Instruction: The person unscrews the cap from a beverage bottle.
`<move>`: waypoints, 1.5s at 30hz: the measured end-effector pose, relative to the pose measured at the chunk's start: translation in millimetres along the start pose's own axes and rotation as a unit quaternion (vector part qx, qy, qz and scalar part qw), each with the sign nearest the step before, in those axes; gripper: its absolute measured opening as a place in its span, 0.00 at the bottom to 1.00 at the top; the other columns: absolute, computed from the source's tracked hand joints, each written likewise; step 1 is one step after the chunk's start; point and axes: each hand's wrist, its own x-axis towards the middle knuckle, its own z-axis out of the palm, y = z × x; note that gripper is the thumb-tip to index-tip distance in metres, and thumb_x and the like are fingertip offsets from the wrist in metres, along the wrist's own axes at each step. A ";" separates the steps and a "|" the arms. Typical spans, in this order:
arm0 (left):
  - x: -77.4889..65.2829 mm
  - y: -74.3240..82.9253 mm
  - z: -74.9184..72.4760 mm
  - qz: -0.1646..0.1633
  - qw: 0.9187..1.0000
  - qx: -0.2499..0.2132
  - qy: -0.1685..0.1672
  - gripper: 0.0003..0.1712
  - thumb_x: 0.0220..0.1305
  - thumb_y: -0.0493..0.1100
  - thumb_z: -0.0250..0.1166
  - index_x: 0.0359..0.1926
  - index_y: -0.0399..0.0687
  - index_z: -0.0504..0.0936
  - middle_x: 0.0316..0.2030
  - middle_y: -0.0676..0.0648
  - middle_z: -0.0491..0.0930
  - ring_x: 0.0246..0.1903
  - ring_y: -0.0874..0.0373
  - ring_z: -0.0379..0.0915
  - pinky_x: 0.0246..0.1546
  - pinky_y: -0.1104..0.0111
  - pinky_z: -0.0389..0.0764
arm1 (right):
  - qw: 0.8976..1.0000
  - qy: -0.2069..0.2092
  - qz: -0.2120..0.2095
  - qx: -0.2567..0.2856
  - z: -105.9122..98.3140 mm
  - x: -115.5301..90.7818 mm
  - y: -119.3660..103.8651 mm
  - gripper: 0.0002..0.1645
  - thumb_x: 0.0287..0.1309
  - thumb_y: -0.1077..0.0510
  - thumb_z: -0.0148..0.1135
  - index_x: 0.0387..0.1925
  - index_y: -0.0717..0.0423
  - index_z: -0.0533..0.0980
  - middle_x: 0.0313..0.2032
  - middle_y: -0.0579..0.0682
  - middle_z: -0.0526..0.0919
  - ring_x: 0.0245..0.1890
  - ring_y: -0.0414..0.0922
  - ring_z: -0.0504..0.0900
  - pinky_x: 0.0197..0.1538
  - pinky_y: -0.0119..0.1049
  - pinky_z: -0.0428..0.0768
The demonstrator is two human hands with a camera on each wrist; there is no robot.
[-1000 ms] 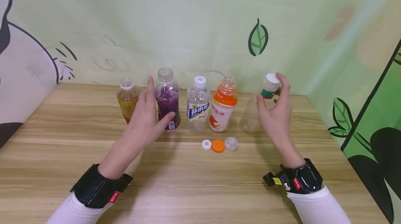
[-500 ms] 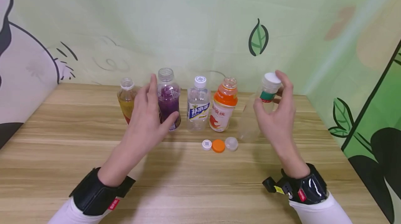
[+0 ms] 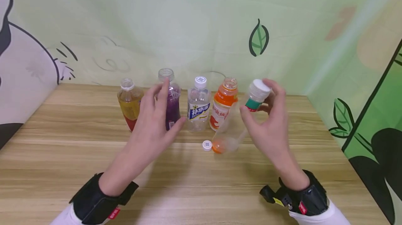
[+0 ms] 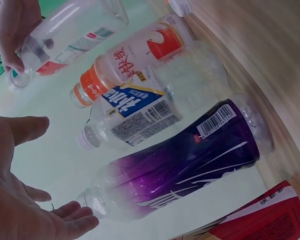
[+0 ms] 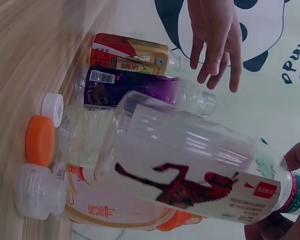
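Observation:
My right hand [image 3: 271,130] grips a clear plastic bottle [image 5: 190,165] by its neck, below the white cap [image 3: 260,86]. A green band circles that neck. The bottle is tilted and off the table, its see-through lower end in front of an orange cap [image 3: 217,147] in the head view. My left hand [image 3: 147,134] hovers with spread fingers before the uncapped purple bottle [image 3: 173,104], holding nothing. In the right wrist view a gap shows between its fingers and that bottle.
Also in the row stand an amber-and-red bottle [image 3: 129,104], a clear bottle with a white cap and blue label [image 3: 199,110], and an open orange-and-white bottle [image 3: 225,95]. Beside the orange cap lie a small white cap [image 3: 207,145] and a translucent cap [image 5: 37,191].
My right hand has lifted the clear bottle and carried it left and nearer, tilting it. My left hand has shifted slightly right, still spread.

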 end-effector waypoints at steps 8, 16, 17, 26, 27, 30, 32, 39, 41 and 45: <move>-3.2 8.9 1.4 0.041 0.999 -0.034 -0.011 0.54 0.54 0.44 0.76 0.75 0.44 0.54 0.66 0.38 0.54 0.65 0.45 0.55 0.58 0.57 0.69 | 0.999 -0.044 0.002 0.030 8.1 -7.1 21.5 0.44 0.51 0.71 0.71 0.65 0.64 0.56 0.50 0.52 0.76 0.42 0.44 0.76 0.44 0.34 0.77; -7.8 16.5 2.8 0.070 0.995 -0.031 -0.063 0.53 0.58 0.46 0.74 0.77 0.50 0.52 0.64 0.37 0.58 0.63 0.46 0.58 0.58 0.59 0.68 | 0.995 -0.080 0.020 0.058 17.4 -16.3 19.6 0.44 0.52 0.68 0.73 0.64 0.59 0.57 0.51 0.49 0.77 0.43 0.45 0.79 0.46 0.35 0.78; -8.2 17.3 2.6 0.071 0.994 -0.030 -0.071 0.53 0.58 0.47 0.73 0.77 0.52 0.51 0.63 0.37 0.59 0.62 0.47 0.59 0.58 0.60 0.68 | 0.995 -0.084 0.020 0.059 18.5 -17.0 19.5 0.44 0.52 0.67 0.73 0.64 0.59 0.57 0.51 0.49 0.77 0.44 0.45 0.79 0.46 0.35 0.79; -11.3 17.7 6.7 0.085 0.988 -0.021 -0.131 0.52 0.59 0.53 0.72 0.76 0.47 0.53 0.63 0.39 0.61 0.61 0.46 0.61 0.59 0.58 0.67 | 0.992 -0.116 -0.010 0.050 23.3 -19.3 20.3 0.46 0.51 0.66 0.74 0.69 0.53 0.61 0.54 0.48 0.76 0.49 0.44 0.80 0.46 0.35 0.79; -11.7 17.6 7.1 0.084 0.987 -0.019 -0.139 0.53 0.60 0.53 0.72 0.76 0.47 0.52 0.63 0.39 0.61 0.61 0.47 0.62 0.58 0.58 0.67 | 0.991 -0.121 -0.014 0.050 23.8 -19.5 20.3 0.46 0.52 0.65 0.74 0.69 0.53 0.61 0.54 0.48 0.75 0.49 0.44 0.80 0.47 0.34 0.79; -13.2 17.6 8.2 0.078 0.983 -0.010 -0.165 0.54 0.61 0.55 0.70 0.78 0.48 0.47 0.63 0.40 0.62 0.59 0.48 0.63 0.57 0.59 0.69 | 0.989 -0.136 -0.016 0.053 25.4 -21.0 19.7 0.45 0.51 0.65 0.75 0.67 0.53 0.63 0.54 0.48 0.75 0.50 0.44 0.80 0.46 0.33 0.79; -14.0 17.8 8.7 0.071 0.980 -0.007 -0.184 0.56 0.62 0.56 0.69 0.78 0.49 0.45 0.62 0.41 0.63 0.58 0.49 0.65 0.56 0.59 0.70 | 0.988 -0.146 -0.012 0.056 26.6 -22.4 19.4 0.44 0.51 0.65 0.75 0.66 0.54 0.62 0.54 0.48 0.75 0.50 0.44 0.80 0.46 0.33 0.79; -15.8 17.5 10.2 0.066 0.969 0.011 -0.240 0.59 0.62 0.58 0.69 0.79 0.50 0.39 0.57 0.45 0.69 0.53 0.53 0.69 0.54 0.62 0.72 | 0.983 -0.172 0.006 0.061 30.4 -25.6 17.4 0.42 0.50 0.65 0.76 0.63 0.56 0.62 0.55 0.47 0.74 0.51 0.44 0.79 0.45 0.32 0.79; -15.9 17.3 10.5 0.064 0.966 0.013 -0.248 0.59 0.62 0.58 0.69 0.79 0.52 0.38 0.56 0.46 0.70 0.53 0.53 0.70 0.54 0.63 0.72 | 0.983 -0.174 0.008 0.058 31.2 -26.4 16.8 0.42 0.49 0.65 0.76 0.61 0.58 0.62 0.55 0.47 0.74 0.51 0.44 0.79 0.45 0.31 0.79; -16.6 17.4 10.8 0.053 0.963 0.010 -0.263 0.58 0.61 0.59 0.68 0.79 0.53 0.40 0.55 0.47 0.71 0.51 0.54 0.72 0.54 0.61 0.72 | 0.982 -0.174 0.011 0.068 33.1 -27.8 15.9 0.42 0.47 0.66 0.77 0.59 0.60 0.62 0.53 0.47 0.74 0.50 0.44 0.79 0.45 0.32 0.79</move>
